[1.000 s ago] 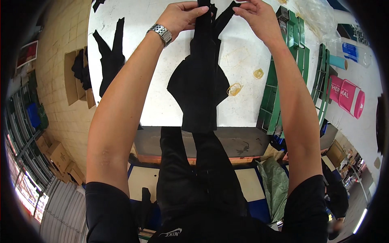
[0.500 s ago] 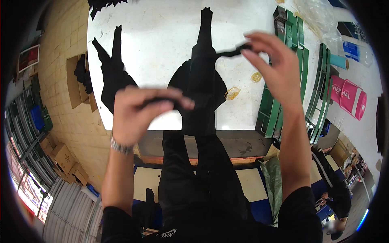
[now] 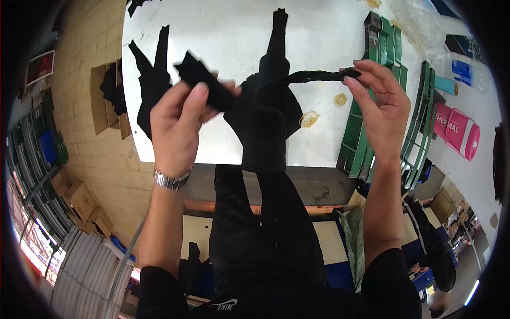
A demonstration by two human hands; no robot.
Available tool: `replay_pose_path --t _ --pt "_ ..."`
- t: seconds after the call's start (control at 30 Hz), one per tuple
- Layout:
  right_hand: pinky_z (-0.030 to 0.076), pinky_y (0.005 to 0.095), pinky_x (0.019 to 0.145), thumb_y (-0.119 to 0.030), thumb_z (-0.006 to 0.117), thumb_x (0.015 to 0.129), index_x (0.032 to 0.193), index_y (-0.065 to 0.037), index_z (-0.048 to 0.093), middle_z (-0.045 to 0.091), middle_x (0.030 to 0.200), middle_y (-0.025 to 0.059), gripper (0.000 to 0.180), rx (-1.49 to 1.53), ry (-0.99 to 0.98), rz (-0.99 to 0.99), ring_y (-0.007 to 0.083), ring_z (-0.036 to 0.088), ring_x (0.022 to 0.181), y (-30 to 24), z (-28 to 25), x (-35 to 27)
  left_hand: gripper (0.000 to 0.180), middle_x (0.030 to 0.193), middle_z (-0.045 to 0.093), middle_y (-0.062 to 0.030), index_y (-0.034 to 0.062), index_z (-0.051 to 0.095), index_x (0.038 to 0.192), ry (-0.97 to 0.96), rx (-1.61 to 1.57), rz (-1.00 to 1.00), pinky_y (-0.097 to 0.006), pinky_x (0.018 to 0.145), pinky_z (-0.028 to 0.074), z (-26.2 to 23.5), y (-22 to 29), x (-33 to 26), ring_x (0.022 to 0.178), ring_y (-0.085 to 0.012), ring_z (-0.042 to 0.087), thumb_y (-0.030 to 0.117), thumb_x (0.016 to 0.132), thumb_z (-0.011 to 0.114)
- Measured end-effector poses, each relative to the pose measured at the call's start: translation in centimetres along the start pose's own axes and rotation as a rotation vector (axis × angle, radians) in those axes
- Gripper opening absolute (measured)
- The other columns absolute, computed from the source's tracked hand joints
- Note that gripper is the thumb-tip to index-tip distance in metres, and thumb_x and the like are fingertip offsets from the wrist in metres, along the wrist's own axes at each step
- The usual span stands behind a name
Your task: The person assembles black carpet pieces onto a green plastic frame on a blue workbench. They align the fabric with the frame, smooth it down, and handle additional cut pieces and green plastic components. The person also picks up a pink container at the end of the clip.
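Garment piece, black point(image 3: 264, 143): flat on white table point(image 3: 218, 32), directly ahead of the wearer, narrow sleeve-like end pointing away, lower end at the near edge.

Left hand point(image 3: 178, 125): nearly closed, thumb against curled fingers, gripping a folded black strip point(image 3: 204, 80) raised above the table. Right hand point(image 3: 385, 106): thumb and forefinger pinched on the end of a thin black strap point(image 3: 319, 76) drawn sideways from the piece; other fingers loosely bent.

Surroundings: second black piece point(image 3: 151, 90), forked, to the left. Looped yellow band point(image 3: 308, 119) at the garment's right edge, contact uncertain; smaller band point(image 3: 340, 99) farther right. Green metal rack point(image 3: 357, 135) occupies the table's right side, partly behind the right hand. Beyond: another green rack point(image 3: 411, 143), blue tube point(image 3: 446, 85), pink pouch point(image 3: 457, 130), clear plastic film point(image 3: 406, 21). Cardboard box point(image 3: 99, 116) with dark cloth, left of table.

Markings: pale lettering on pouch; white emblem with letters on the wearer's shirt point(image 3: 276, 303). Not transcribed.

Obscured: left hand covers part of the second piece; junction of strip and garment lost, black on black. Strip's free end blurred. Dark cloth point(image 3: 135, 5) cut off at top. Another person point(image 3: 441, 260), lower right, indistinct.
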State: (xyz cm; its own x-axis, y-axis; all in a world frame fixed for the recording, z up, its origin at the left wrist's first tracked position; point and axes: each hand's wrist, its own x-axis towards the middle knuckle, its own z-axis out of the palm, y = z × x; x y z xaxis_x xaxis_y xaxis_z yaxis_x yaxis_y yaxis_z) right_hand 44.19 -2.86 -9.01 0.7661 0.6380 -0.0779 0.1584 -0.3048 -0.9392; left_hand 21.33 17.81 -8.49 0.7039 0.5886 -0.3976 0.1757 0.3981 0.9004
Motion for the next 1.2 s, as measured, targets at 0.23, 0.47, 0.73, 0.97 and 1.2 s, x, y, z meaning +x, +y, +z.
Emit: replay_pose_path --t 0.23,0.47,0.73,0.97,1.2 --pt "0.052 0.0265 0.082 -0.016 0.076 0.090 0.118 -0.001 0.069 0.075 0.097 0.0067 0.032 -0.129 -0.036 -0.070 0.0104 0.067 0.087 0.2 0.4 1.6 0.029 0.109 0.072 -0.0244 -0.0076 0.058 0.122 -0.115 0.051 0.132 -0.046 0.091 0.061 1.0 1.1 0.8 0.104 -0.0368 0.072 0.017 0.107 0.052" --pt "0.051 0.0291 0.090 -0.022 0.069 0.096 0.124 0.000 0.066 0.073 0.108 0.0101 0.036 -0.340 -0.109 -0.231 0.0153 0.069 0.098 5.0 4.7 11.9 0.031 0.106 0.073 -0.0241 -0.0064 0.059 0.120 -0.073 0.050 0.074 -0.042 0.083 0.063 2.9 2.0 -2.3 0.098 -0.0361 0.074 0.021 0.105 0.055" --pt "0.052 0.0285 0.094 -0.022 0.075 0.093 0.126 -0.001 0.064 0.072 0.110 0.0067 0.041 0.459 -0.700 0.222 0.0141 0.066 0.103 1.2 6.2 1.9 0.028 0.110 0.072 -0.0242 -0.0056 0.061 0.114 -0.032 -0.073 0.030 -0.042 0.084 0.062 2.7 2.2 1.0 0.100 -0.0333 0.074 0.020 0.107 0.052" --pt "0.044 0.0297 0.058 -0.016 0.076 0.087 0.092 -0.003 0.070 0.063 0.069 0.0069 0.016 0.229 -0.598 0.080 0.0105 0.052 0.061 -0.7 7.8 -2.2 0.038 0.114 0.071 -0.0194 -0.0064 0.059 0.126 -0.041 -0.127 0.043 -0.030 0.081 0.053 4.2 0.5 2.4 0.102 -0.0214 0.069 0.026 0.107 0.053" --pt "0.046 0.0259 0.059 -0.008 0.077 0.089 0.090 0.003 0.063 0.063 0.075 0.0038 0.018 0.347 -0.333 0.043 0.0049 0.052 0.069 -1.8 4.6 -3.0 0.044 0.092 0.070 -0.0029 0.0008 0.063 0.121 -0.491 0.191 0.018 -0.029 0.072 0.053 3.6 -7.2 -0.6 0.083 -0.0095 0.062 0.023 0.088 0.081"
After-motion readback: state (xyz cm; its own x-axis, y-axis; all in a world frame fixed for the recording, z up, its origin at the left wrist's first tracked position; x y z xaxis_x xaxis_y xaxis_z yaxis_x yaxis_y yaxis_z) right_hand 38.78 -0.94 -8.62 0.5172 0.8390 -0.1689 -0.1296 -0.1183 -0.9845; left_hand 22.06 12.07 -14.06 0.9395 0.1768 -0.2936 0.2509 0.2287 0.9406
